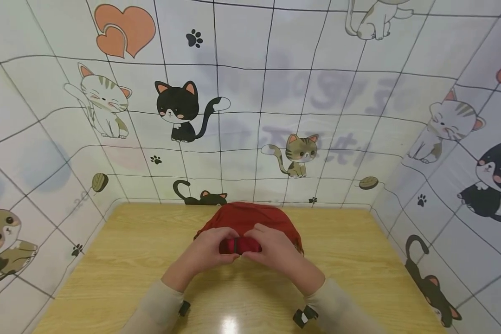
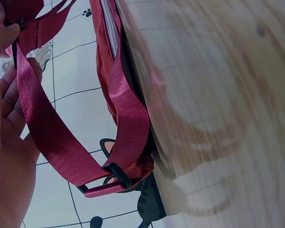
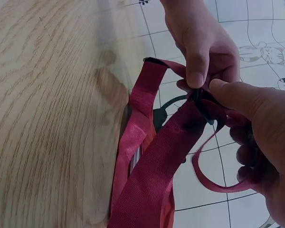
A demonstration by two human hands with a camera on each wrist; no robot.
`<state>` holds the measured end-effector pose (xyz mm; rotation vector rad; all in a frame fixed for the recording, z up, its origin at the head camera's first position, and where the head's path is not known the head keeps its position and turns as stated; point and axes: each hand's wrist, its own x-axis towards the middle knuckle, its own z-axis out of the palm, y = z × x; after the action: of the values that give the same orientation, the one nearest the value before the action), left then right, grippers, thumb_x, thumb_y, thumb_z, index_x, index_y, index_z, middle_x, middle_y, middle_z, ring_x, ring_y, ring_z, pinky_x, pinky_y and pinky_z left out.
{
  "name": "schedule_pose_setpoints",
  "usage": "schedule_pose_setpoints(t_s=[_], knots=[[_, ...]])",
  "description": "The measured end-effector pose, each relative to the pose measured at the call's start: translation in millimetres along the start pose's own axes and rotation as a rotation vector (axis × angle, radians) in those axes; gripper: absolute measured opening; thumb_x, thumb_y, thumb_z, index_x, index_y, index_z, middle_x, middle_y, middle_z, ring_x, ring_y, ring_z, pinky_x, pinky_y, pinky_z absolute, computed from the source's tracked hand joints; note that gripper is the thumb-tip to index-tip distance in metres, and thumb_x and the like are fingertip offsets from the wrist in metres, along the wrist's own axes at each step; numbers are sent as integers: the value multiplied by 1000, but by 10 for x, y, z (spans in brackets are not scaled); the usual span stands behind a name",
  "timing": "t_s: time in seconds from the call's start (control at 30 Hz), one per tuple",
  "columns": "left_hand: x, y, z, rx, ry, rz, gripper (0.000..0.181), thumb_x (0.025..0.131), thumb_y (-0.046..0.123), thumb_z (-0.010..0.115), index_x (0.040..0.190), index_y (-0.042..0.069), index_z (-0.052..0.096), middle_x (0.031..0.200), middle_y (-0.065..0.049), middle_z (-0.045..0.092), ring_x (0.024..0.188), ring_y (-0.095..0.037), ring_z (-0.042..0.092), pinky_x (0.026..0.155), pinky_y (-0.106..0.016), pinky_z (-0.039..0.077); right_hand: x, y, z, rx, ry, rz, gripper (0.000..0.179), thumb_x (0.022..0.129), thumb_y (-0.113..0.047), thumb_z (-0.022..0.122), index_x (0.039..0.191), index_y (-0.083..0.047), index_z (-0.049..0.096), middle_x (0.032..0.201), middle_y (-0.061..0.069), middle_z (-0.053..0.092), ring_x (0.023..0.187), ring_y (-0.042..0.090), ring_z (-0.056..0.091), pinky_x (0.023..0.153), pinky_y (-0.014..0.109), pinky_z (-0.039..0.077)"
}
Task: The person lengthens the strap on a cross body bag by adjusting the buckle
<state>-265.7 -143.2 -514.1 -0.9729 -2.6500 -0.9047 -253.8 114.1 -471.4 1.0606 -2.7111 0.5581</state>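
A red bag (image 1: 254,215) lies on the table with its wide red strap (image 3: 154,171) raised off it. Both hands meet in front of the bag at a black buckle (image 3: 199,102) threaded on the strap. My left hand (image 1: 210,248) pinches the webbing beside the buckle between thumb and fingers. From the other side, my right hand (image 1: 275,248) grips the strap, its thumb at the buckle; a narrow loop of webbing (image 3: 204,183) hangs under it. Lower on the strap, the left wrist view shows a second black slider (image 2: 118,175).
The wooden table (image 1: 350,260) extends to both sides of the bag. A white cloth wall (image 1: 242,162) printed with cats and grid lines encloses the back and sides. Small black-and-white pieces (image 1: 305,316) show below the forearms.
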Motion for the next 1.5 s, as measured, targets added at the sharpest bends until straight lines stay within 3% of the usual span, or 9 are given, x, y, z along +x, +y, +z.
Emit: schedule_pose_setpoints(t_s=[0.2,0.33,0.5,0.8,0.87,0.97,1.13,1.27,1.5], knots=[[-1,-29,3,16,13,-5,44,87,29,97,123,22,73,113,15,73,99,-7,64,87,-32,58,-37,50,14,96,35,10,37,93,-34,93,122,-17,79,100,-10,64,83,5,55,70,23,50],[-23,-69,-10,16,5,-42,43,88,31,96,124,23,73,116,16,73,104,-6,66,94,-34,58,-119,151,-2,160,116,-11,33,91,-30,95,118,-18,80,99,-12,66,84,5,57,71,24,52],[-55,-107,-42,5,-5,-92,43,87,31,96,124,24,73,115,16,73,102,-6,66,93,-35,58,-235,293,-9,243,197,0,31,89,-26,97,114,-19,81,97,-14,66,85,6,57,70,25,51],[-61,-158,-38,10,1,-90,43,87,31,97,122,25,73,112,17,73,98,-6,65,90,-35,58,-328,458,83,333,238,0,34,87,-25,98,116,-20,80,99,-14,67,83,7,59,66,25,55],[-63,-167,-34,14,0,-85,43,87,31,97,122,24,73,112,17,73,98,-6,65,90,-35,58,-321,449,77,349,215,13,36,89,-27,97,118,-19,79,102,-13,68,85,8,61,68,27,57],[-66,-173,-34,22,2,-71,43,87,31,97,122,23,73,113,16,73,99,-6,65,90,-35,58,-269,357,40,300,134,51,41,91,-34,94,124,-18,76,105,-12,66,89,9,61,73,29,58],[-70,-168,-47,28,15,-47,43,86,27,98,121,23,73,111,14,74,97,-7,66,87,-35,58,-77,104,32,81,-6,38,51,92,-43,92,132,-19,71,111,-8,63,93,11,59,80,33,55],[-73,-162,-46,31,16,-37,43,86,26,98,121,23,73,110,14,73,95,-7,65,85,-34,58,73,4,141,15,-19,-28,47,95,-40,90,132,-19,71,113,-5,63,92,12,60,81,31,55],[-69,-150,-39,18,16,-33,42,86,24,97,121,22,73,110,14,73,95,-7,64,84,-32,58,152,-39,215,9,2,-27,41,95,-36,91,128,-18,76,108,-6,61,87,7,60,77,24,56]])
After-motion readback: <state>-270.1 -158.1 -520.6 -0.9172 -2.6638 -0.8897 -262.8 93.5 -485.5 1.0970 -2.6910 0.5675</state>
